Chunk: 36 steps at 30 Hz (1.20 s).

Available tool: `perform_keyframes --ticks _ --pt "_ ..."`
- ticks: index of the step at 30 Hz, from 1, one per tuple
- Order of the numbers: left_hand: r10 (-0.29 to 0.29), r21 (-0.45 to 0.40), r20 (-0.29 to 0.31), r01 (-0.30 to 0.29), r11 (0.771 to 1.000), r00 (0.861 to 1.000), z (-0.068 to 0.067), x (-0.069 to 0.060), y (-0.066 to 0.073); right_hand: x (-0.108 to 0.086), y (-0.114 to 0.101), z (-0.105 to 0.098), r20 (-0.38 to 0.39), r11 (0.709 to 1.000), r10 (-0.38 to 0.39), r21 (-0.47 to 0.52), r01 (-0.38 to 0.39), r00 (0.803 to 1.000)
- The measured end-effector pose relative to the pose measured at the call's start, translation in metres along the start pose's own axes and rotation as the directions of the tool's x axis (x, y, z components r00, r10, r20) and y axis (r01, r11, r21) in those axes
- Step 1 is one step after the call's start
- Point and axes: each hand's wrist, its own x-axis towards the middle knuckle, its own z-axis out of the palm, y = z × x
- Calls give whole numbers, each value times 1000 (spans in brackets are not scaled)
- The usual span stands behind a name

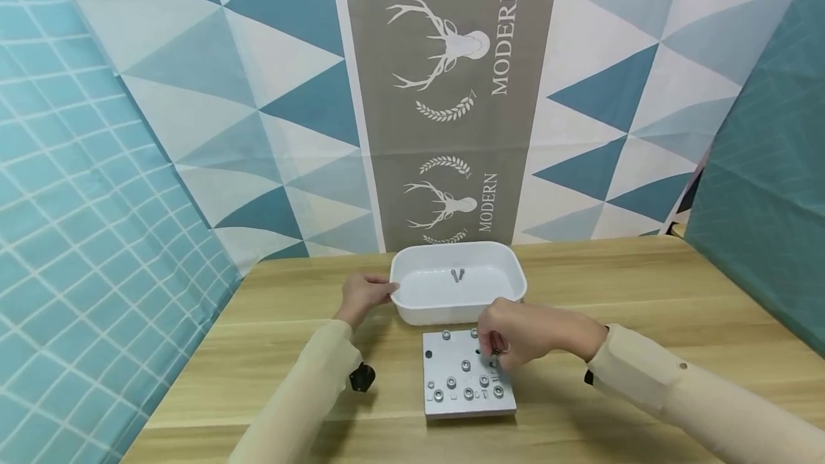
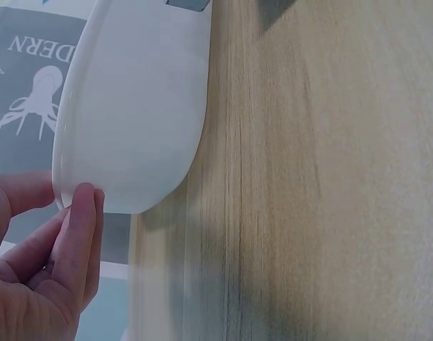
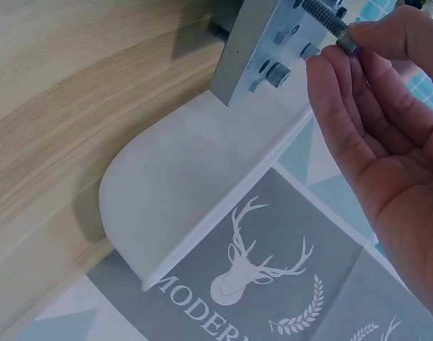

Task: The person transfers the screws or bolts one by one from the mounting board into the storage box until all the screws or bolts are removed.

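My left hand (image 1: 364, 296) holds the left end of a white plastic tray (image 1: 422, 316), thumb on the rim and fingers against the outer wall in the left wrist view. My right hand (image 1: 518, 331) pinches a socket head bolt (image 3: 327, 21) by its head, between thumb and fingertips. The threaded end points at the face of a silver metal plate (image 1: 445, 364), close to a hole; whether it has entered cannot be told. Several bolts (image 1: 466, 365) stand in the plate, and a few of its holes are bare. From the head view, my right fingers hide the held bolt.
Loose screws (image 1: 458, 276) lie inside the tray, which stands just behind the plate. Everything rests on a wooden table (image 1: 580, 407). Patterned cloth (image 1: 303, 92) hangs behind the table, with blue checked cloth (image 1: 84, 235) at the left and teal cloth (image 1: 767, 199) at the right.
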Motion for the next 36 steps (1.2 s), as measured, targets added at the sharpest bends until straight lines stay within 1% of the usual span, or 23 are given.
perform_keyframes --ticks 3,8,13,20,23,27,30,32,36 --pt "-16 7 0 16 1000 1000 -1 1 -1 -1 0 0 -1 1000 -14 -4 14 1000" --pt "-24 11 21 24 1000 999 0 0 -4 -4 2 0 -14 999 -45 -11 45 999" --pt "-22 4 31 22 1000 999 0 -3 -3 -2 5 -4 -14 999 -32 -7 32 999" --pt "-19 -5 16 19 1000 1000 1 -2 -2 4 9 -14 -25 997 -71 -35 70 997" --pt "-18 -7 25 18 1000 1000 -1 0 -1 10 10 -21 -34 997 -60 -58 58 998" --pt "-9 16 36 8 1000 999 -6 -1 4 19 8 -36 -48 995 -41 -96 37 998" --pt "-12 25 43 11 1000 999 -8 -1 7 24 7 -48 -48 993 -29 -118 23 998" --pt "-20 23 48 19 1000 999 -8 -1 8 26 7 -54 -48 992 -22 -124 15 999" --pt "-23 27 52 21 999 998 -4 2 6 28 9 -63 -42 994 24 -105 -29 999"
